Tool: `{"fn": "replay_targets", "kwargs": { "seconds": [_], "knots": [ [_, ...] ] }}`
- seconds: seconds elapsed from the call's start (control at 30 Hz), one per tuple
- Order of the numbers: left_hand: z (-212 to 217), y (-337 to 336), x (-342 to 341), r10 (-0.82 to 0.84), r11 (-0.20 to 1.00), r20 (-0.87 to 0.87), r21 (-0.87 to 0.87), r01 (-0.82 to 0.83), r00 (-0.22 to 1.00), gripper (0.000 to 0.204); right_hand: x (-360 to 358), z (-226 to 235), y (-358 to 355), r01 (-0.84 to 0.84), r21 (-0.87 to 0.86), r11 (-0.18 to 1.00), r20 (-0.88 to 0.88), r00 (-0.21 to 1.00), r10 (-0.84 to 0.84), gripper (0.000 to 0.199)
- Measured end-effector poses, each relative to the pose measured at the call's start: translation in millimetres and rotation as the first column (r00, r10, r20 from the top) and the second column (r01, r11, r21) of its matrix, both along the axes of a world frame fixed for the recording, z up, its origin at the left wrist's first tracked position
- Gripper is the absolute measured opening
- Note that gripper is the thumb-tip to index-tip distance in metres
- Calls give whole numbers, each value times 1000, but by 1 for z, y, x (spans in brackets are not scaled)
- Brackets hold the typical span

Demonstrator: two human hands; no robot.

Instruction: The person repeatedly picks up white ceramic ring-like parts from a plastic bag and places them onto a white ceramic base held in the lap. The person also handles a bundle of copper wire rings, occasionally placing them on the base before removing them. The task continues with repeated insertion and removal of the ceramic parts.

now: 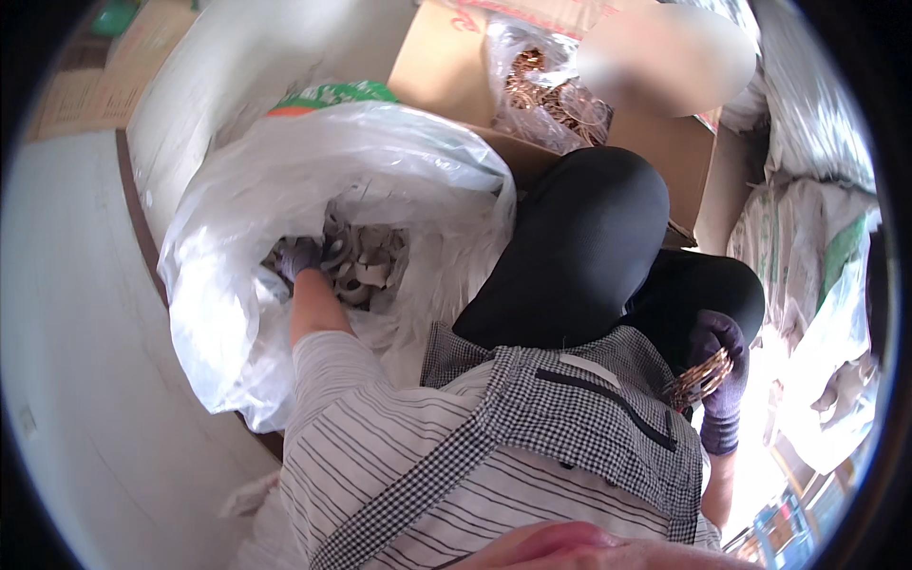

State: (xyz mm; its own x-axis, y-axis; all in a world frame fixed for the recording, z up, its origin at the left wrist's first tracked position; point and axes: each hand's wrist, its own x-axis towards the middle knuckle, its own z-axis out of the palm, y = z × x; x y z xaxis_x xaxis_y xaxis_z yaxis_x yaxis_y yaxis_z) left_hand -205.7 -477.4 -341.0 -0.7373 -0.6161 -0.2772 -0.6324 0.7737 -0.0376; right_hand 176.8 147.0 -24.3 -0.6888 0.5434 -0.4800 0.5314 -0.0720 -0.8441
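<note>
My left hand (300, 257), in a purple-grey glove, reaches down into a large clear plastic bag (228, 190). It is among loose grey-white curved, ring-like pieces (366, 258), and its fingers are hidden there. At my right side, beside my knee, my gloved right hand (724, 366) is closed around a bundle of thin copper-coloured rings (703, 377). The rings stick out from the hand toward my apron.
Beyond my knees, a cardboard box (432, 66) holds a clear bag of copper-coloured rings (541, 90). Filled plastic sacks (798, 247) stand at the right. A pale wall or panel (85, 313) runs along the left.
</note>
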Motion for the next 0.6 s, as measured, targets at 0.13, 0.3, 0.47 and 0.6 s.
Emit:
{"fn": "replay_targets", "kwargs": {
  "seconds": [0.13,0.3,0.47,0.6],
  "knots": [
    [3,5,-3,-279,951,325,-39,307,904,56,-13,3,-9,-120,155,981,39,993,115,29],
    [-17,-40,-15,-438,897,331,93,432,836,65,-27,-5,-6,-105,21,994,0,994,105,30],
    [-33,-1,4,-195,924,-130,308,227,972,82,-28,-2,-10,-161,106,981,-52,985,167,32],
    [-47,-33,-9,-232,781,-235,533,325,944,77,-20,-10,-7,-102,-43,994,-60,993,100,31]
  ]
}}
